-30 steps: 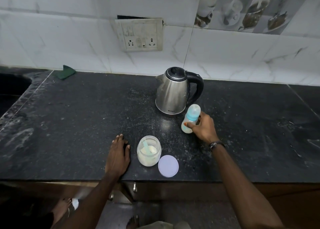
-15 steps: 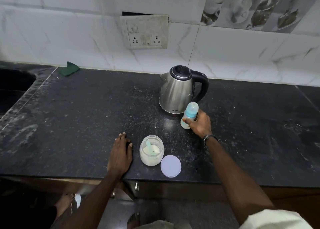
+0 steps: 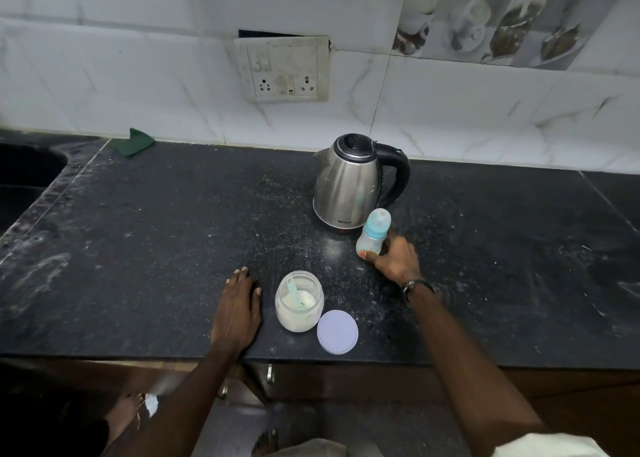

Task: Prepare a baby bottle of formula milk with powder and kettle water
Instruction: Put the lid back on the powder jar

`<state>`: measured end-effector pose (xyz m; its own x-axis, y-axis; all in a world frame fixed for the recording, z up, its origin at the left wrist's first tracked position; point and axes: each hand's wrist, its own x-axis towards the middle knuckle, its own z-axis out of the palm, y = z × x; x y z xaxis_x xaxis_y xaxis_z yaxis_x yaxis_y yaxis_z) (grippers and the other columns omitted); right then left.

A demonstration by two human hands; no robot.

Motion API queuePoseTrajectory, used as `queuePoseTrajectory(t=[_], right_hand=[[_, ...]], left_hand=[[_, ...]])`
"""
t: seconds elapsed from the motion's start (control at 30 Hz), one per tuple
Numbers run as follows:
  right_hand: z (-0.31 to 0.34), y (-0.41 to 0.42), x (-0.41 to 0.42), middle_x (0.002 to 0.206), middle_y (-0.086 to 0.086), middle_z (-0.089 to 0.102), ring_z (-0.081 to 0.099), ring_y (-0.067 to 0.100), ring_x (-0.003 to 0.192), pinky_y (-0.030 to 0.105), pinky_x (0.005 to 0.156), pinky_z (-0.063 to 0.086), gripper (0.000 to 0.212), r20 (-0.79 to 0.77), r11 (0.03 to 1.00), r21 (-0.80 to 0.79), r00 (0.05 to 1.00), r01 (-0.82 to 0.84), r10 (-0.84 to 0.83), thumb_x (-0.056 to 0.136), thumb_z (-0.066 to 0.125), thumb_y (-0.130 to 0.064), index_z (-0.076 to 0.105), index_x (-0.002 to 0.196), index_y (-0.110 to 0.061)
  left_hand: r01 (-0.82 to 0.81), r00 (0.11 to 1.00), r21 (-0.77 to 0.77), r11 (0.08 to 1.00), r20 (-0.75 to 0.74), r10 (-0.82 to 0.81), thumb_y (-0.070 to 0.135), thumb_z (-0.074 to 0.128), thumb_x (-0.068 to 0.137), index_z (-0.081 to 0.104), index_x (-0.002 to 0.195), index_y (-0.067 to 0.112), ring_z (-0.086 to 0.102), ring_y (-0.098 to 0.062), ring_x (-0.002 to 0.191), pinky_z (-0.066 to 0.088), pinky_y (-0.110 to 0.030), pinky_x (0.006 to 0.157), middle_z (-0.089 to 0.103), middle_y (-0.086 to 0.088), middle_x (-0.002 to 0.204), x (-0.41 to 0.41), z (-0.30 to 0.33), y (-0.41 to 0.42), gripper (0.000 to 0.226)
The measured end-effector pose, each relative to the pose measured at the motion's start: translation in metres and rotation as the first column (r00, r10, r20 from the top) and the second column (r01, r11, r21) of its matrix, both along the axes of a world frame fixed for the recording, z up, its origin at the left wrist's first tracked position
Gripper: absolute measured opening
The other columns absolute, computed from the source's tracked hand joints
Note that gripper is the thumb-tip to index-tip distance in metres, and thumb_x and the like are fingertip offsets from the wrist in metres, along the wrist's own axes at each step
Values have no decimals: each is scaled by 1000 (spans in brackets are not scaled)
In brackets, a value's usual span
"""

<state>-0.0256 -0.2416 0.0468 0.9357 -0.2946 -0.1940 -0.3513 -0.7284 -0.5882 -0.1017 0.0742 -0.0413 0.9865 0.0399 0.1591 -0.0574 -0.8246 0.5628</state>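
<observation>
A small baby bottle [image 3: 373,233] with a blue collar and clear cap stands on the black counter [image 3: 173,235], just in front of a steel kettle [image 3: 349,183] with a black handle. My right hand [image 3: 394,259] grips the bottle's base from the right. An open glass jar of white powder [image 3: 299,300] with a pale green scoop inside stands near the counter's front edge. Its lilac lid [image 3: 337,332] lies flat beside it on the right. My left hand [image 3: 237,309] rests flat on the counter, left of the jar, holding nothing.
A green cloth [image 3: 133,141] lies at the back left by the tiled wall. A dark sink [image 3: 24,172] opens at the far left. A socket panel [image 3: 282,68] sits on the wall above the kettle. Cabinet doors with handles are under the counter edge.
The view has shifted slightly; my right hand stays on the bottle by the kettle. My left hand has not moved.
</observation>
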Motion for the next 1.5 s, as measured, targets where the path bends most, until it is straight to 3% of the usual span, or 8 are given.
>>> queuePoseTrajectory(t=[0.23, 0.43, 0.77, 0.87, 0.97, 1.17, 1.33, 1.5], right_hand=[[0, 13, -54, 99, 13, 72, 68, 33, 86, 36, 68, 51, 21, 19, 921, -374, 992, -108, 124, 97, 54, -27, 68, 97, -12], [3, 39, -86, 96, -3, 66, 63, 18, 88, 34, 76, 53, 40, -2, 917, -226, 942, -328, 336, 78, 72, -58, 63, 90, -21], [-2, 83, -108, 128, 16, 50, 54, 37, 110, 43, 83, 49, 72, -351, 553, -481, 727, -680, 590, 68, 74, -64, 58, 117, -14], [0, 87, -108, 122, 16, 57, 57, 36, 105, 40, 80, 49, 40, -300, 541, -555, 759, -632, 578, 80, 64, -40, 61, 109, -13], [10, 86, -99, 122, 17, 53, 56, 37, 107, 42, 81, 51, 62, -175, 674, -539, 850, -505, 496, 75, 68, -39, 49, 128, -12], [24, 83, -83, 129, 16, 40, 45, 26, 122, 31, 98, 45, 55, 497, 956, -116, 818, -268, 289, 84, 73, -35, 57, 134, -18], [26, 90, -82, 127, 11, 63, 59, 19, 119, 27, 93, 48, 37, 546, 865, 73, 746, -496, 381, 70, 89, -28, 61, 90, -12], [27, 98, -84, 133, 10, 62, 58, 26, 121, 34, 97, 47, 35, 405, 759, -18, 689, -651, 601, 68, 89, -26, 60, 85, -12]], left_hand=[[10, 992, -116, 993, 129, 5, 1, 63, 94, 70, 112, -2, 64, -35, 117, 45, -48, 108, 66, -20, 126, -4, 5, 0, 20], [1, 991, -310, 951, 125, 39, 3, 72, 84, 70, 102, 3, 73, -25, 98, 53, -28, 86, 74, -9, 112, -14, 18, -11, 18], [283, 932, -508, 814, -56, -359, 48, 75, 69, 6, 156, 2, 28, -15, 150, 26, -31, 121, 24, -7, 163, -33, 16, -24, 120], [267, 927, -548, 793, -78, -367, 42, 91, 59, 4, 157, 8, 33, -7, 146, 28, -24, 119, 32, 1, 160, -34, 18, -31, 135], [191, 945, -554, 811, -120, -304, 44, 97, 45, 9, 157, 14, 37, -10, 144, 32, -32, 118, 37, 1, 157, -32, 19, -36, 146], [174, 970, -555, 814, -46, -238, 59, 93, 44, 35, 146, 36, 50, 5, 129, 42, -19, 107, 54, 22, 139, -28, 15, -42, 120], [170, 979, -542, 823, -2, -203, 59, 92, 50, 33, 136, 60, 47, 18, 122, 34, 2, 96, 48, 45, 131, -32, 16, -44, 104], [133, 979, -584, 801, -48, -197, 57, 90, 53, 41, 137, 43, 54, 12, 118, 42, -3, 93, 58, 23, 131, -33, 14, -46, 98]])
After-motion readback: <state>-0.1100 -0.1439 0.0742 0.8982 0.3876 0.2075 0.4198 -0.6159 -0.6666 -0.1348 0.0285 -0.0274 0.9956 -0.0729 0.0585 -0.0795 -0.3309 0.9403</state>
